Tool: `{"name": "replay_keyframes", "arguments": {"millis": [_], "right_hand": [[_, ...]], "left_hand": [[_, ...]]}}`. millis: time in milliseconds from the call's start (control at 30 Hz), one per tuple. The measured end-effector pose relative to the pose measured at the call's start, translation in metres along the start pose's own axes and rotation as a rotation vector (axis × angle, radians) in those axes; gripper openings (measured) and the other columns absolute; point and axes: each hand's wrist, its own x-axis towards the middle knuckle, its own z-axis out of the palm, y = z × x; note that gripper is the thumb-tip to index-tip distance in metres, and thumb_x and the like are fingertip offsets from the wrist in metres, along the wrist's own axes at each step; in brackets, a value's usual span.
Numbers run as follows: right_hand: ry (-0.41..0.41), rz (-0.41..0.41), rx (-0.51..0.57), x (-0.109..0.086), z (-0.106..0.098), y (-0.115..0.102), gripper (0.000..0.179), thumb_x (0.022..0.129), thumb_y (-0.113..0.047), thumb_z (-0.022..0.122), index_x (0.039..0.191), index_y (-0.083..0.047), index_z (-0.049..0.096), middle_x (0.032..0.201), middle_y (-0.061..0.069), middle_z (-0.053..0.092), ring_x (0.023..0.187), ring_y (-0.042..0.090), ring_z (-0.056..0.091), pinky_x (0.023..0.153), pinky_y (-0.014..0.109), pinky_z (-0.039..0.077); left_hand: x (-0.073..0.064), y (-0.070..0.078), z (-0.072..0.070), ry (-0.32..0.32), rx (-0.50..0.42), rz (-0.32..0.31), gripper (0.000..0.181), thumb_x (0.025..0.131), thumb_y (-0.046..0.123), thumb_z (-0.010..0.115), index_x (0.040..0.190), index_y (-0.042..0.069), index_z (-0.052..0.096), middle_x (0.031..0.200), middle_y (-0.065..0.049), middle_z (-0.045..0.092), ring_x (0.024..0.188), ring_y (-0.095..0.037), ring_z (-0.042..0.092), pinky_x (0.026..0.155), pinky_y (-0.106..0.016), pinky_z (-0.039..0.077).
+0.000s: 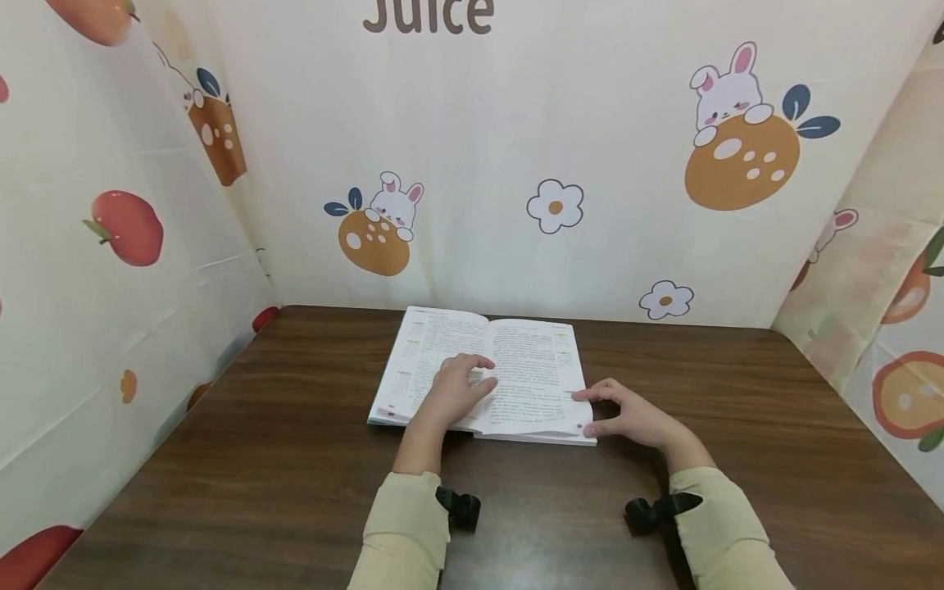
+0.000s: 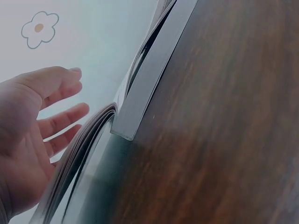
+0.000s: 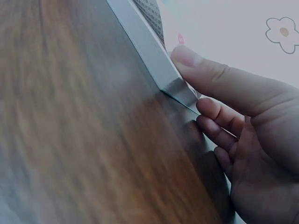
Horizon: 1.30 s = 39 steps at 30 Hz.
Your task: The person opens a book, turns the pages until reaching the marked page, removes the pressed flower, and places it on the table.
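An open book (image 1: 527,369) with printed white pages lies on the brown table. My left hand (image 1: 457,389) is over the left page near the centre fold, thumb and fingers spread apart with nothing between them. In the left wrist view, that hand (image 2: 28,126) shows loosely bent fingers beyond the curved stack of pages (image 2: 79,151). At the book's lower right corner, my right hand (image 1: 627,414) pinches a page edge. The right wrist view has the thumb (image 3: 219,79) on the page corner, the other fingers bent beside the book's edge, and printed text showing under the raised page.
The wooden table (image 1: 295,492) extends around the book on all sides. A patterned curtain (image 1: 479,123) with fruit, rabbits and flowers hangs behind it and along both sides. Black wrist cameras (image 1: 460,508) sit at both light sleeves (image 1: 406,524).
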Motion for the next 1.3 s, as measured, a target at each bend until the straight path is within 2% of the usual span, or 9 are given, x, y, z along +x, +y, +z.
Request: {"name": "replay_keyframes", "arguments": {"millis": [433, 667, 833, 933, 1067, 1300], "right_hand": [[0.049, 0.014, -0.019, 0.002, 0.002, -0.002, 0.045, 0.076, -0.034, 0.075, 0.116, -0.017, 0.065, 0.110, 0.006, 0.049, 0.107, 0.027, 0.043, 0.089, 0.045, 0.033], [0.135, 0.025, -0.059, 0.006, 0.006, -0.001, 0.034, 0.082, -0.036, 0.068, 0.106, -0.012, 0.067, 0.105, 0.005, 0.053, 0.099, 0.024, 0.046, 0.083, 0.039, 0.036], [0.222, 0.074, -0.062, 0.011, 0.012, -0.005, 0.038, 0.086, -0.041, 0.063, 0.100, -0.006, 0.066, 0.098, 0.006, 0.055, 0.090, 0.023, 0.046, 0.072, 0.034, 0.036], [0.264, 0.120, -0.052, 0.014, 0.015, -0.009, 0.042, 0.086, -0.046, 0.060, 0.096, -0.005, 0.066, 0.095, 0.007, 0.055, 0.087, 0.023, 0.046, 0.068, 0.033, 0.036], [0.310, 0.172, -0.051, 0.016, 0.018, -0.014, 0.045, 0.086, -0.050, 0.058, 0.092, -0.006, 0.064, 0.092, 0.007, 0.053, 0.086, 0.024, 0.046, 0.067, 0.033, 0.034], [0.350, 0.255, -0.055, 0.018, 0.022, -0.018, 0.050, 0.084, -0.056, 0.056, 0.089, -0.006, 0.063, 0.087, 0.006, 0.052, 0.086, 0.025, 0.045, 0.065, 0.032, 0.032]], "left_hand": [[0.000, 0.005, -0.001, -0.007, -0.019, 0.021, 0.027, 0.089, 0.029, 0.059, 0.114, 0.017, 0.062, 0.124, -0.003, 0.053, 0.122, -0.022, 0.039, 0.101, -0.041, 0.031], [0.000, 0.018, 0.008, -0.031, 0.005, 0.098, 0.025, 0.089, 0.028, 0.059, 0.111, 0.016, 0.063, 0.120, -0.001, 0.056, 0.115, -0.020, 0.044, 0.098, -0.038, 0.035], [-0.002, 0.033, 0.020, -0.053, 0.066, 0.154, 0.026, 0.088, 0.033, 0.061, 0.107, 0.016, 0.065, 0.105, 0.002, 0.061, 0.101, -0.016, 0.051, 0.087, -0.033, 0.041], [-0.003, 0.042, 0.028, -0.070, 0.076, 0.125, 0.030, 0.085, 0.040, 0.063, 0.104, 0.017, 0.066, 0.090, 0.005, 0.060, 0.084, -0.012, 0.053, 0.073, -0.028, 0.044], [-0.005, 0.053, 0.039, -0.098, 0.081, 0.081, 0.037, 0.080, 0.045, 0.067, 0.102, 0.014, 0.065, 0.076, 0.007, 0.055, 0.066, -0.010, 0.049, 0.059, -0.024, 0.039], [-0.009, 0.057, 0.056, -0.107, 0.140, 0.026, 0.023, 0.083, 0.034, 0.066, 0.098, 0.016, 0.065, 0.068, 0.007, 0.052, 0.059, -0.009, 0.046, 0.055, -0.024, 0.036]]}}
